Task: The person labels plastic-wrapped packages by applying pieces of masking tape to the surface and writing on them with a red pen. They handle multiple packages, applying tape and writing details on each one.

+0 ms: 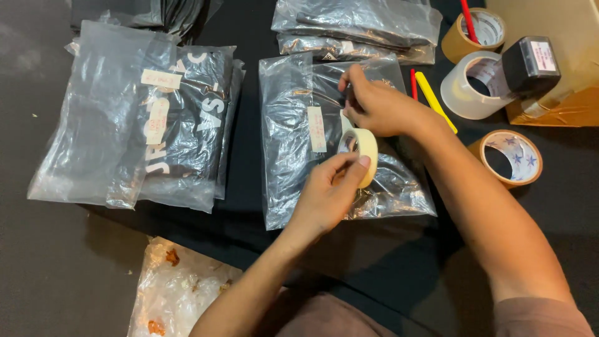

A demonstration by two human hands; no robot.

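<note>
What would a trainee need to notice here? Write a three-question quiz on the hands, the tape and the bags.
1. True or false: the left hand holds the cream-coloured roll of masking tape.
2. What lies under both hands? A) a red pen B) a clear plastic bag with a dark folded garment C) a brown tape roll
3. Fill in: the right hand pinches the pulled end of the ____.

Key: 1 true; 2 B; 3 tape.
</note>
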